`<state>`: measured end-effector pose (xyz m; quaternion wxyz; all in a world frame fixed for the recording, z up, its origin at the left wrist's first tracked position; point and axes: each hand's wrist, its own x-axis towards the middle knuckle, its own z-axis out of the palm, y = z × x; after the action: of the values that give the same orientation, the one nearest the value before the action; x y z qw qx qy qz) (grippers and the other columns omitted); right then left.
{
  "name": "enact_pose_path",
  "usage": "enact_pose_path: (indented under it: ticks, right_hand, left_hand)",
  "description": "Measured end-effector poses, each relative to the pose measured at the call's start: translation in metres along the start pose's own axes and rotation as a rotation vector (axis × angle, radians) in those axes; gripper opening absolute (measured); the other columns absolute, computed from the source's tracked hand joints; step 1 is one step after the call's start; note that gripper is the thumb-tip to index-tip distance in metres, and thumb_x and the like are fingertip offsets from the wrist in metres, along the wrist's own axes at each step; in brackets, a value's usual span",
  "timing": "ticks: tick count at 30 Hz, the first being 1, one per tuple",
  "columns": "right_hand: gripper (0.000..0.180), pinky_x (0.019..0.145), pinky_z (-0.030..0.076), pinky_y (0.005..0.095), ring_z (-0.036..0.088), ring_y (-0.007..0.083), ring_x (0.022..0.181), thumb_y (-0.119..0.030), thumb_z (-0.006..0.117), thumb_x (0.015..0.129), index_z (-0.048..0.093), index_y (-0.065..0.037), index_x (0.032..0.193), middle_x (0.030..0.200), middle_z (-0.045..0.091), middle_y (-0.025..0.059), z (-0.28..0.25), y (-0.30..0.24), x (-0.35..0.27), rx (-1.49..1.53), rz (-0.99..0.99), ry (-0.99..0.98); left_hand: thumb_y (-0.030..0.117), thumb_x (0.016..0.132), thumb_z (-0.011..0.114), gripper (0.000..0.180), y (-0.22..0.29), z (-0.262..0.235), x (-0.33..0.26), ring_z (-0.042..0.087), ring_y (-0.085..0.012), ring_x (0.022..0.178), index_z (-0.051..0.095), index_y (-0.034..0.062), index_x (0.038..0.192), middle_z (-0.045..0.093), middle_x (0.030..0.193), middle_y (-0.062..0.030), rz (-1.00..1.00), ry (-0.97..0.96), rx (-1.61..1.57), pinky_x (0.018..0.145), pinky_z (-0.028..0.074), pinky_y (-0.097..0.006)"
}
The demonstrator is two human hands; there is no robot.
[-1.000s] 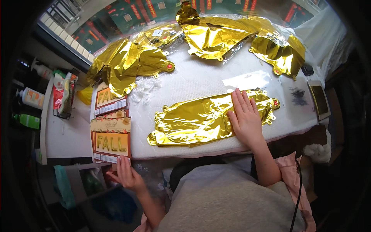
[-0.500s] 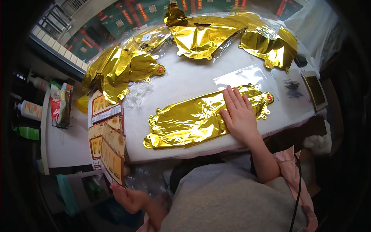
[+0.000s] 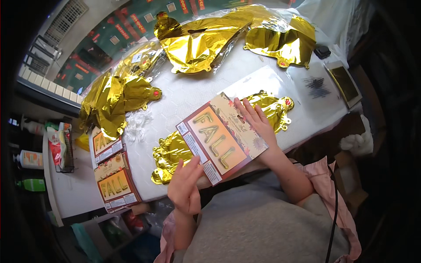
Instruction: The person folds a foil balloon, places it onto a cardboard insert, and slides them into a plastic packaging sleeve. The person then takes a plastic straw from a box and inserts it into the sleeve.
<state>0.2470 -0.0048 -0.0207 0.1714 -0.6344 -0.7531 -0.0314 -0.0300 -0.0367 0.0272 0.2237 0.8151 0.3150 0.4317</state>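
Head view: the left hand (image 3: 186, 186) holds the near corner of a flat balloon package card (image 3: 221, 136), fingers nearly straight on top; whether the thumb pinches from beneath is hidden. The right hand (image 3: 258, 124) lies spread and flat on the card's far edge. The card covers the middle of a deflated gold foil balloon (image 3: 169, 155) lying on the white table (image 3: 184, 94); only its two ends show. Two more package cards (image 3: 112, 177) overhang the table's left edge. Crumpled gold foil balloons (image 3: 199, 41) crowd the far side, partly cut off at the rim
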Motion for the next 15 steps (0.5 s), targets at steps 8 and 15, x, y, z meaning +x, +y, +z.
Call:
enact_pose_path:
  ticks: [8,15]
  right_hand:
    - [0.061,0.127,0.025,0.0439,0.028,0.0259,0.159,-0.041,0.052,0.097,0.053,-0.015,0.152,0.172,0.029,0.007,-0.007,-0.003,0.001,0.043,0.001,-0.01]
    - [0.063,0.128,0.02,0.0485,0.026,0.0341,0.159,-0.025,0.051,0.104,0.036,-0.004,0.161,0.17,0.031,0.0168,-0.048,0.005,0.01,0.403,0.07,-0.018]
  left_hand:
    - [0.039,0.104,0.053,0.075,-0.022,0.02,0.012,0.016,-0.0444,0.16,0.031,-0.003,0.162,0.023,0.172,-0.0219,-0.411,-0.4,0.616,0.125,0.005,-0.066]
    - [0.039,0.102,0.056,0.076,-0.023,0.024,0.013,0.018,-0.0421,0.16,0.032,-0.0018,0.162,0.024,0.172,-0.0208,-0.398,-0.389,0.685,0.126,0.005,-0.064]
